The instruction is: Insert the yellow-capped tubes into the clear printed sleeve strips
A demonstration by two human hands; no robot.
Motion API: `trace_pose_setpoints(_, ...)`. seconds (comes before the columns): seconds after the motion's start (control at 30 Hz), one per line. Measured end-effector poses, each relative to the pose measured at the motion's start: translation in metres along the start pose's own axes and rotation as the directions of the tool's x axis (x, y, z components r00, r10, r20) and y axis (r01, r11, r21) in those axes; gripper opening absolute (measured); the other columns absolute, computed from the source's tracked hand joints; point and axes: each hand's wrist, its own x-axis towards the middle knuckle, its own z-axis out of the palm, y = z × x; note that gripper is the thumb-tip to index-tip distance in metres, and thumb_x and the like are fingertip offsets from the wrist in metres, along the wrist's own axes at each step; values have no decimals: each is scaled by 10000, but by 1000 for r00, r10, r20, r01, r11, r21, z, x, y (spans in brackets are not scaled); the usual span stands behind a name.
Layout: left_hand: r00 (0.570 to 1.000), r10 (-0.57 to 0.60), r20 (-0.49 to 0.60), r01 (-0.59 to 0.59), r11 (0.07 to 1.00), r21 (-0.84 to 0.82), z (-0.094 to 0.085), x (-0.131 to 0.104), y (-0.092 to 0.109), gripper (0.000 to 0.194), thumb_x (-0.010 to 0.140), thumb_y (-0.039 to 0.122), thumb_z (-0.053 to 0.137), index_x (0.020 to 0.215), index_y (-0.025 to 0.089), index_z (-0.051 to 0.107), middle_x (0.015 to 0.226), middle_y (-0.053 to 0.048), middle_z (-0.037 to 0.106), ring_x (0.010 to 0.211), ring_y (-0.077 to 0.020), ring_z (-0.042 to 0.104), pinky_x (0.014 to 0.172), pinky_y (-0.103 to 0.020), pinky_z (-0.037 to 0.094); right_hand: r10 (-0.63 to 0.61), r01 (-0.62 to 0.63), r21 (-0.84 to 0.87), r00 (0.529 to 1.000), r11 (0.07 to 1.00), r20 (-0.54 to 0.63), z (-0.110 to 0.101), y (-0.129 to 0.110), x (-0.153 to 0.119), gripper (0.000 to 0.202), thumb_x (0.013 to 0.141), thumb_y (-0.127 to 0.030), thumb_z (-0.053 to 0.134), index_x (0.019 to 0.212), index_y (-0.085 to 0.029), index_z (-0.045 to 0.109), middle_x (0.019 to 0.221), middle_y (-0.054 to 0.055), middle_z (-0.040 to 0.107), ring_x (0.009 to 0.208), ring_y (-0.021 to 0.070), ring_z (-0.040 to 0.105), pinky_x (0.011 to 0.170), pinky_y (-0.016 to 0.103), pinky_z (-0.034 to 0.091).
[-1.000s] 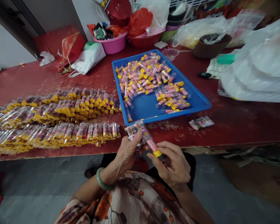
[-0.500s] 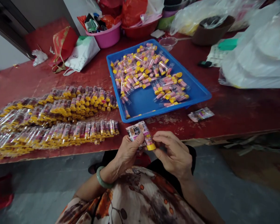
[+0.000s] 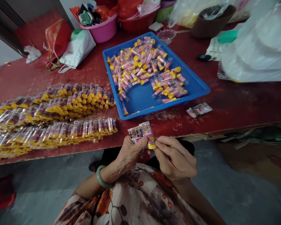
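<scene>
My left hand [image 3: 131, 153], a pale green bangle at its wrist, is closed on several printed labels [image 3: 135, 133] and a yellow-capped tube [image 3: 150, 137] lying against them. The thumb presses at the tube's left side. Thumb and fingers of my right hand [image 3: 175, 157] are pinched together at the tube's lower right edge, near its cap; any label edge between them is too small to make out. Just beyond my hands is a blue tray [image 3: 140, 112] with many clear tubes [image 3: 140, 67] of pink pieces, capped in yellow.
Labelled tubes [image 3: 61, 132] lie stacked in rows at the left. More labels [image 3: 199, 109] rest right of the tray. Pink basin [image 3: 105, 29], red basin [image 3: 138, 23], white bag [image 3: 78, 50], brown container [image 3: 212, 25] and plastic-wrapped white stack [image 3: 257, 59] stand farther back.
My right-hand fingers have drawn together into a pinch at the tube's edge. The tube stands a little more upright against the labels. The whole view has shifted slightly.
</scene>
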Motion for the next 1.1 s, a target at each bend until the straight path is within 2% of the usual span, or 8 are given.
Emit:
trace_pose_setpoints(0.13, 1000, -11, 19, 11, 1000, -9, 1, -3, -1, 416, 607, 511, 791, 726, 135, 655, 598, -11, 615, 446, -89, 518, 365, -183, 307, -78, 78, -119, 997, 990, 0, -1, 1, -6, 305, 732, -35, 664, 988, -200, 671, 934, 61, 702, 745, 177, 685, 619, 288, 589)
trace_pose_setpoints(0.27, 999, -36, 32, 36, 999, 0, 1, -5, -2, 414, 636, 514, 772, 724, 127, 656, 558, -12, 597, 428, -83, 501, 358, -176, 289, -158, 151, -221, 987, 964, -16, -3, -1, -6, 270, 721, -30, 664, 936, -194, 665, 863, 50, 712, 691, 171, 689, 626, 274, 593)
trace_pose_setpoints(0.47, 999, -39, 24, 39, 999, -4, 3, -6, -3, 418, 635, 519, 770, 719, 126, 655, 532, -10, 585, 418, -82, 480, 353, -181, 268, -205, 209, -325, 978, 922, 47, -3, 2, -13, 211, 779, -132, 638, 952, -252, 649, 831, 16, 714, 717, 178, 703, 677, 282, 603)
trace_pose_setpoints(0.6, 999, -52, 6, 53, 998, -24, 5, -8, -2, 441, 589, 532, 791, 686, 128, 644, 547, -8, 581, 437, -85, 487, 363, -182, 279, -264, 258, -360, 964, 897, 33, -2, 2, -14, 173, 774, -123, 636, 896, -244, 642, 761, 6, 700, 682, 170, 693, 668, 280, 598)
trace_pose_setpoints(0.73, 998, -66, 23, 67, 998, -14, 4, -10, -4, 430, 612, 531, 778, 661, 131, 628, 526, -1, 559, 423, -74, 455, 376, -189, 290, -305, 300, -386, 951, 872, 50, -2, 0, -9, 165, 758, -100, 637, 857, -231, 626, 707, -1, 676, 657, 159, 679, 644, 271, 589)
trace_pose_setpoints(0.87, 997, -68, 38, 68, 998, -5, 3, -9, -7, 414, 650, 521, 759, 656, 132, 617, 520, 3, 549, 413, -64, 432, 368, -182, 268, -276, 279, -356, 959, 892, 59, -1, -2, -8, 203, 720, -71, 669, 839, -222, 606, 681, -5, 654, 648, 155, 669, 630, 264, 585)
trace_pose_setpoints(1.03, 999, -46, 26, 47, 998, -48, 5, -10, -4, 397, 644, 494, 773, 659, 130, 614, 520, 7, 541, 422, -63, 429, 364, -175, 256, -100, 94, -255, 995, 962, -9, 1, -6, -6, 319, 741, -45, 662, 1005, -219, 621, 916, 54, 675, 758, 159, 673, 650, 275, 590)
trace_pose_setpoints(1.1, 999, -47, 26, 48, 998, -38, 5, -11, -3, 401, 637, 497, 776, 656, 131, 611, 513, 7, 543, 421, -66, 431, 367, -178, 262, -148, 151, -269, 989, 951, 31, 0, -7, -4, 318, 746, -40, 665, 1010, -214, 629, 918, 56, 684, 798, 172, 682, 692, 284, 595)
